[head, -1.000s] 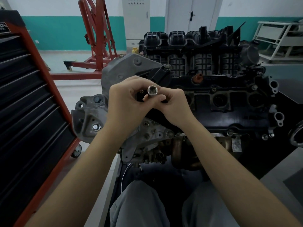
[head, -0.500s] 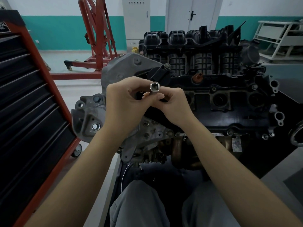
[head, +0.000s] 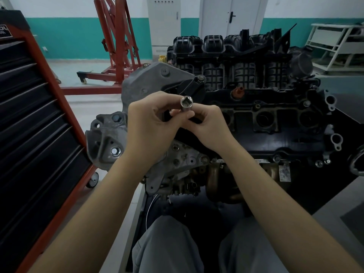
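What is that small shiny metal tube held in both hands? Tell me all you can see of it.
It is a socket for a wrench: a short cylinder of bright, polished metal. Its upper end tilts toward the camera and shows a square hole. The left hand and right hand pinch its lower part, which their fingers hide, in front of the engine.

Soft, even, rather dim light is cast from overhead, with a cool tint. Detail is swallowed in the black engine cover (head: 275, 138) and the tool cabinet (head: 29, 134) drawers. A faint glint is caught on the socket (head: 186, 103). Straight lines are bowed toward the edges.
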Available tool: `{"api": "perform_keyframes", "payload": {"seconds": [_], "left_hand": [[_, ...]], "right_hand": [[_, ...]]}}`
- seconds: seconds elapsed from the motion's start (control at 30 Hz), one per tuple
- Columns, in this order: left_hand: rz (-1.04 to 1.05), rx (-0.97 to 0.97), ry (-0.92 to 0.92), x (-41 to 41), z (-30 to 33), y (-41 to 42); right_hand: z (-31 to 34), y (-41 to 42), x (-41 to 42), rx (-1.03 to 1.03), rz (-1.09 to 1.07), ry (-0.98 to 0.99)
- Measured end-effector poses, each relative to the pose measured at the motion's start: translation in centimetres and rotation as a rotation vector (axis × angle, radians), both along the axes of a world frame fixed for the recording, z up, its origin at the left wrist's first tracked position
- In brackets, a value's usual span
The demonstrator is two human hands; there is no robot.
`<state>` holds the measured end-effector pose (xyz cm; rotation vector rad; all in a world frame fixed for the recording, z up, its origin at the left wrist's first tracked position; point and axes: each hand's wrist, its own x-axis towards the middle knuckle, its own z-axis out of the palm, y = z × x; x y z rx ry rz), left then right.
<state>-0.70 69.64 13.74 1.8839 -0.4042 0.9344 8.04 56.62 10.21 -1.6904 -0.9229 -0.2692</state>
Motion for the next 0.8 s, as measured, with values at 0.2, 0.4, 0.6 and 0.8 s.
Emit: {"api": "perform_keyframes", "payload": {"seconds": [0.2, 0.4, 0.6, 0.8], "left_hand": [[-0.099, -0.053, 0.077, -0.1, -0.03, 0.03], [0.013, -0.055, -0.008, 0.02, 0.02, -0.21], [-0.203, -0.13, 0.08, 0.05, -0.04, -0.05], [-0.052, -0.096, 0.015, 0.13, -0.09, -0.18]], "right_hand": [[-0.03, -0.01, -0.06, 0.001, -0.003, 0.016], [0.07, -0.1, -0.12, -0.009, 0.014, -0.001], [-0.15, 0.02, -0.06, 0.034, 0.005, -0.002], [-0.15, -0.08, 0.04, 0.0, 0.001, -0.024]]}}
